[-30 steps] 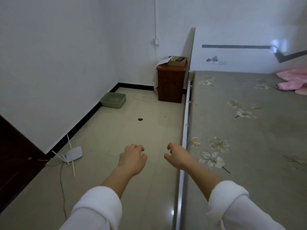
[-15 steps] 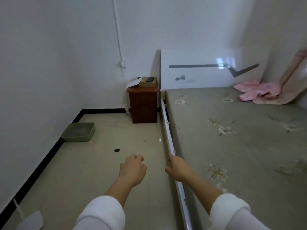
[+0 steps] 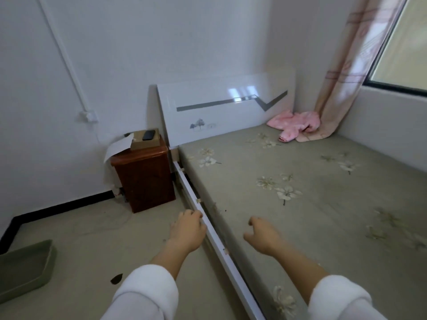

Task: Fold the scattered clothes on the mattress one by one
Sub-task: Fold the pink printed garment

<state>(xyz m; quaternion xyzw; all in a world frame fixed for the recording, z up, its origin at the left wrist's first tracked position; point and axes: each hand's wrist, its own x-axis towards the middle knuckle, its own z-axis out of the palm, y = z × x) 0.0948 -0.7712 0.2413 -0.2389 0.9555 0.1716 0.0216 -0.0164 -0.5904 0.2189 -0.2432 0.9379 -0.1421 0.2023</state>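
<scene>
Fingers (image 3: 193, 215) on the left hand (image 3: 187, 230) are loosely curled and close together, empty, tips right at the white bed rail (image 3: 230, 269) (touching it or just in front, cannot tell). Right hand (image 3: 263, 237) out over the mattress (image 3: 323, 215), fingers (image 3: 255, 221) loosely curled too, thumb out to the side, empty. Both arms in white sleeves (image 3: 147, 294). Pink clothes (image 3: 294, 124), one crumpled heap, lie at the far corner of the mattress, at the foot of the headboard (image 3: 219, 114) and touching the hem of the curtain (image 3: 342, 72), well apart from both hands. Mattress is grey-green with pale flower print. Curtain hangs beside the window (image 3: 406, 42) at top right. Left of the bed, a brown wooden nightstand (image 3: 145, 179) stands against the wall, just beside the headboard. Cardboard box (image 3: 144, 143) on top, dark phone (image 3: 149, 135) lying on it, white paper (image 3: 119, 146) drooping over the left edge. Green tray (image 3: 23, 271) on the floor at lower left, small dark scrap (image 3: 116, 278) between tray and left sleeve. Wall socket (image 3: 87, 116) above the nightstand.
</scene>
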